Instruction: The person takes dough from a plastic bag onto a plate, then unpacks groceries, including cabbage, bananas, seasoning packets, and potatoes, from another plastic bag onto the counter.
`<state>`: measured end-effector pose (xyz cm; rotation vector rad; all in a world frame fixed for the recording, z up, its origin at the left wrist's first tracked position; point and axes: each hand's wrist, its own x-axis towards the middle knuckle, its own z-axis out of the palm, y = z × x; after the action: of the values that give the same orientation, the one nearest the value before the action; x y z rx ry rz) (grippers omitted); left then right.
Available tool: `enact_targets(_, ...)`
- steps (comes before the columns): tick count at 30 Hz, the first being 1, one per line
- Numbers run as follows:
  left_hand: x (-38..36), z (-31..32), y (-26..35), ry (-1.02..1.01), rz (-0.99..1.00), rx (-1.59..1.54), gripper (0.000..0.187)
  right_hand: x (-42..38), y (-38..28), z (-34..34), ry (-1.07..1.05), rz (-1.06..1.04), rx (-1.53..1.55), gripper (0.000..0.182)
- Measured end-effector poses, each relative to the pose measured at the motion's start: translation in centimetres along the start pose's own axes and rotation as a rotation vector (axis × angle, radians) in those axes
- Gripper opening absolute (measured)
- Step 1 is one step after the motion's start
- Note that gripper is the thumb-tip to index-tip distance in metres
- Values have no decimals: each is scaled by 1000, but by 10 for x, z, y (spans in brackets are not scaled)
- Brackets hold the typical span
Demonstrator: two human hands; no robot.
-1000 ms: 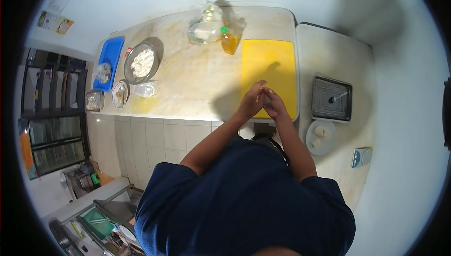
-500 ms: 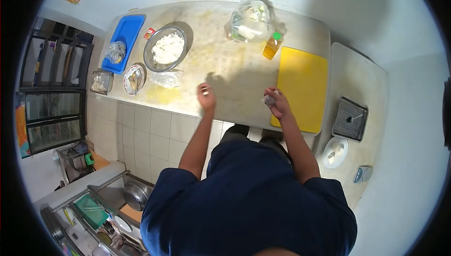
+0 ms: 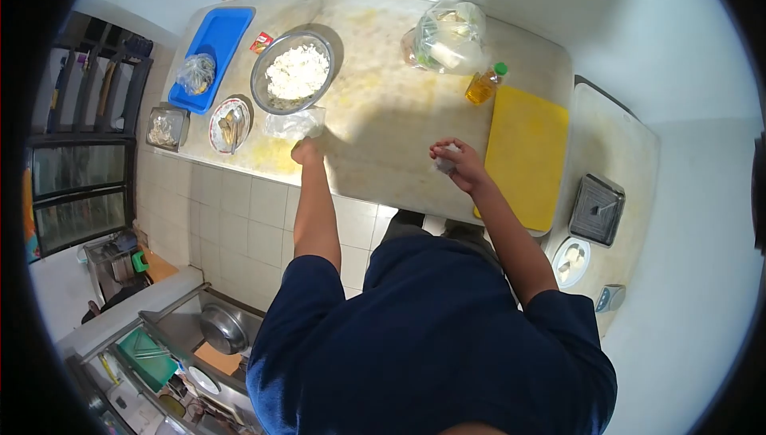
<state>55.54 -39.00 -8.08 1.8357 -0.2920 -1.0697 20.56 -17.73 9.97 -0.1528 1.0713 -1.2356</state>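
Observation:
My left hand point(image 3: 306, 150) reaches out to the left over the counter and touches a small clear plastic bag point(image 3: 294, 123) lying just below a metal bowl of white crumbly filling point(image 3: 293, 74). Whether the fingers grip the bag is hard to tell. My right hand point(image 3: 455, 161) is held above the counter near the yellow cutting board point(image 3: 527, 148), fingers closed on a small pale piece with a scrap of wrapper point(image 3: 444, 165).
A blue tray point(image 3: 217, 40) with a bagged item, a small plate point(image 3: 230, 125) and a small container point(image 3: 166, 127) stand at the left. A bag of food point(image 3: 448, 35) and an oil bottle point(image 3: 485, 84) stand at the back. A dark tray point(image 3: 595, 209) and white dish point(image 3: 571, 263) sit right.
My hands, joined over the yellow board a second ago, have parted. The left hand has travelled left to the plastic bag by the bowl. The right hand stays put with its small piece.

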Motion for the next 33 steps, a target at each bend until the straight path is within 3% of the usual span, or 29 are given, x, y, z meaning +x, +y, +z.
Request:
enact_targets(1, -1, 6, -9, 86, 67, -19, 18, 4, 0, 6, -36, 0, -12, 15)
enact_targets(4, -39, 4, -18, -79, 185, 147, 18, 11, -2, 23, -92, 1, -41, 15)
enact_targets(7, -87, 1, -53, -364, 294, 57, 15, 12, 2, 29, -95, 23, -60, 15)
enact_targets(9, -133, -4, -64, -436, 637, 394, 14, 17, 2, 30, -87, 32, -83, 15)
enact_targets(13, -213, -20, -70, -736, 616, 650, 19, 22, 11, 16, -14, 55, -78, 17)
enact_targets(15, -230, -22, -75, -895, 591, 665, 21, 22, 10, 4, 27, 58, -57, 17)
enact_targets(18, -240, -30, -67, -1112, 594, 978, 27, 22, 11, -15, 71, 55, -53, 18)
enact_targets(21, -227, -21, -73, -750, 551, 960, 34, 22, 12, -35, 107, 42, -77, 18)
enact_targets(23, -217, -3, -66, -461, 554, 789, 39, 19, 10, -43, 150, 62, -84, 18)
enact_targets(24, -199, 11, -67, -400, 471, 763, 44, 19, 8, -46, 147, 51, -83, 18)
enact_targets(28, -187, 52, -15, -517, 63, 706, 47, 19, 10, -51, 125, 30, -81, 18)
enact_targets(31, -182, 82, -12, -542, -202, 677, 33, 20, 6, -44, 114, 12, -84, 18)
enact_targets(33, -180, 89, -21, -574, -251, 642, 26, 18, 3, -39, 115, 15, -97, 17)
